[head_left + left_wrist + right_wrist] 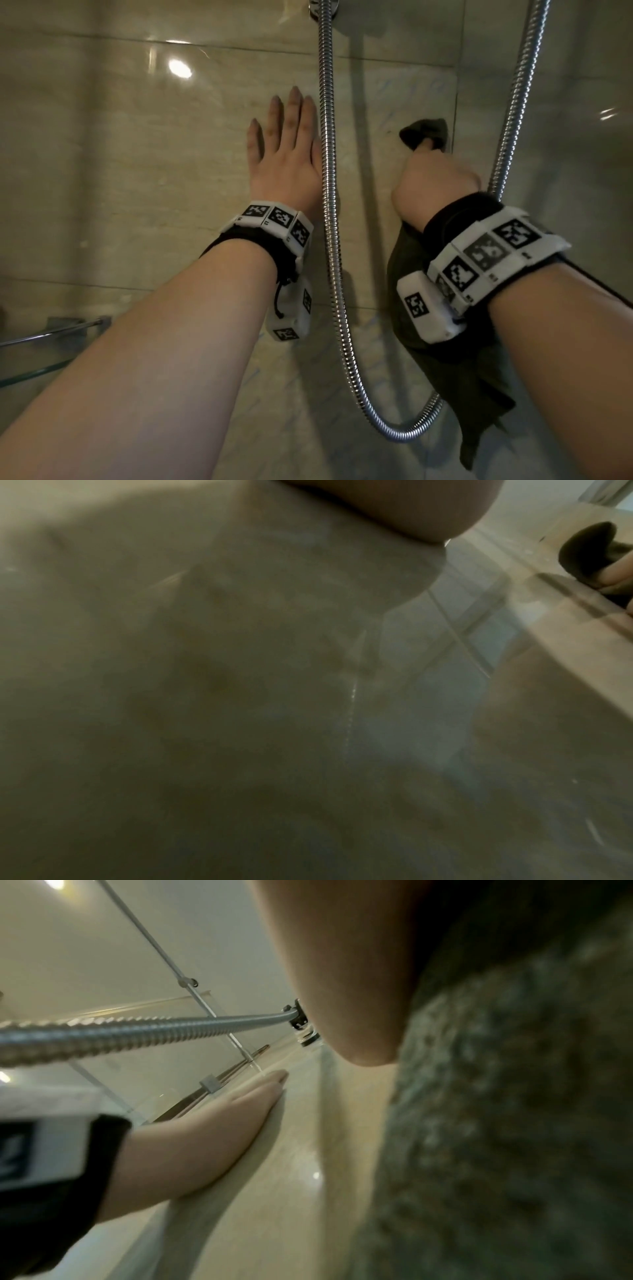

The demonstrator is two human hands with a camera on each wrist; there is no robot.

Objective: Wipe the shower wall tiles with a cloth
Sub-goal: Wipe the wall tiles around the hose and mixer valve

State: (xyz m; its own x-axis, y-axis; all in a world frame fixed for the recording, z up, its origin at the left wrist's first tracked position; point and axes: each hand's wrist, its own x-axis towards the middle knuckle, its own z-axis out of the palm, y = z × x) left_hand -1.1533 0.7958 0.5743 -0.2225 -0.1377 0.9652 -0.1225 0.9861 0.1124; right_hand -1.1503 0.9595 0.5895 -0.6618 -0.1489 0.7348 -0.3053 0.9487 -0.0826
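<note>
Glossy beige wall tiles fill the head view. My left hand lies flat on the tile with straight fingers, just left of the shower hose; it shows again pressed on the wall, as the left hand. My right hand is curled round a dark green cloth, held against the tile beside a vertical grout line. The rest of the cloth hangs below the wrist, and the cloth fills the right wrist view. The cloth appears at the far right of the left wrist view.
A chrome shower hose hangs in a loop between my hands and rises again at the right. Its wall fitting is at the top. A glass corner shelf with a metal rail sits low on the left.
</note>
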